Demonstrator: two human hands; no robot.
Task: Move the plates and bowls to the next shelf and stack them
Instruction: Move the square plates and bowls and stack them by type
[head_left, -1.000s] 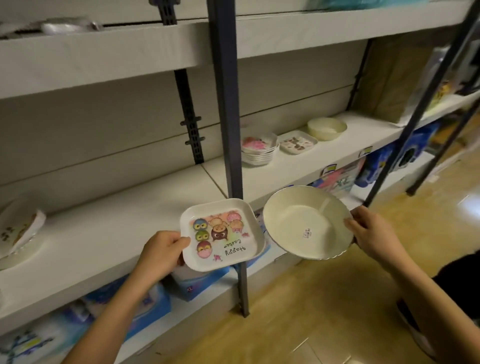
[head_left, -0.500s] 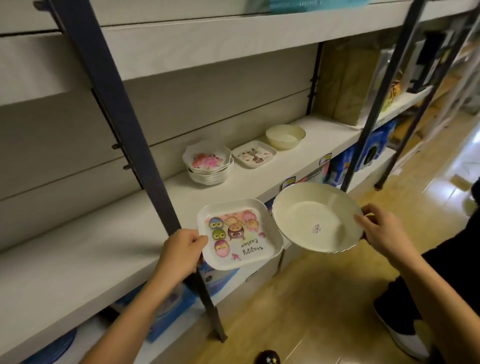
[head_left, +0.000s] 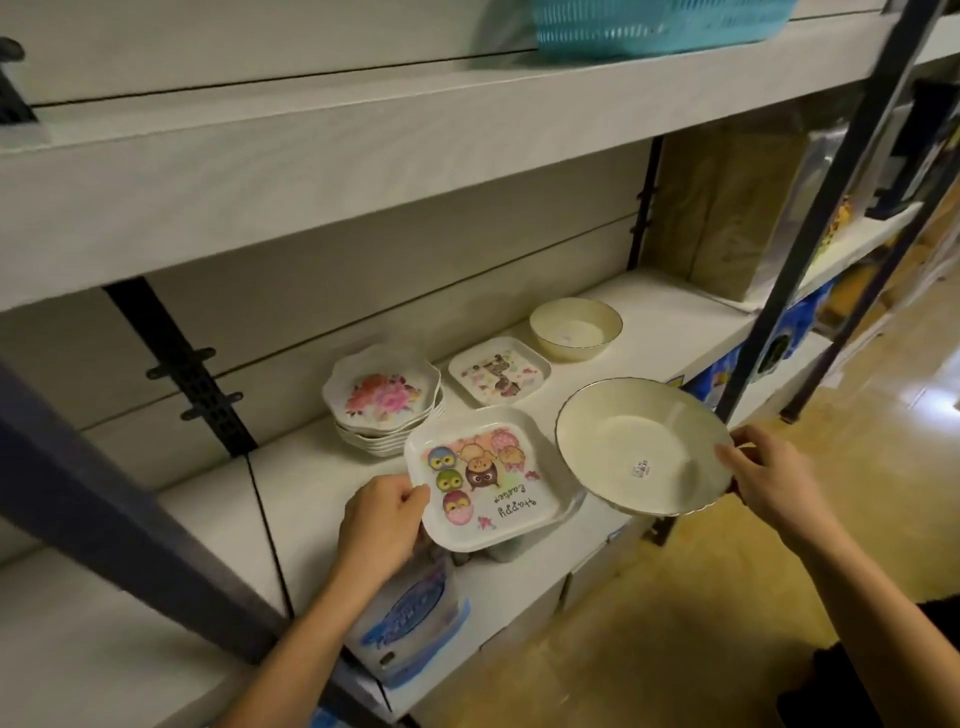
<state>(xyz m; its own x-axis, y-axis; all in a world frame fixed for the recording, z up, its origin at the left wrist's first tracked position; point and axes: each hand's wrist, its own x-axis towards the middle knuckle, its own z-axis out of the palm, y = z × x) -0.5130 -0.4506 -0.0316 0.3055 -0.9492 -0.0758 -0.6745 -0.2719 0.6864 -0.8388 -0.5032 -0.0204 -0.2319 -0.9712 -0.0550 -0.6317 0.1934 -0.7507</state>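
My left hand (head_left: 384, 525) grips the left edge of a square white plate with cartoon owls (head_left: 485, 478), held just over the front of the white shelf (head_left: 665, 332). My right hand (head_left: 769, 478) holds the right rim of a round cream plate with a price sticker (head_left: 639, 447), level and in front of the shelf edge. On the shelf stand a stack of flower-printed scalloped plates (head_left: 382, 400), a single square plate with a giraffe print (head_left: 498, 376) and a cream bowl (head_left: 575, 328) farther right.
A dark metal upright (head_left: 104, 499) crosses the lower left and another (head_left: 810, 218) stands at the right of this shelf bay. A turquoise basket (head_left: 654, 26) sits on the shelf above. Blue-and-white packages (head_left: 410, 618) fill the shelf below. Wooden floor lies at the right.
The view has shifted right along the shelving, and both hands with their plates have come closer to the stack, the giraffe plate and the bowl. Both grips are unchanged.
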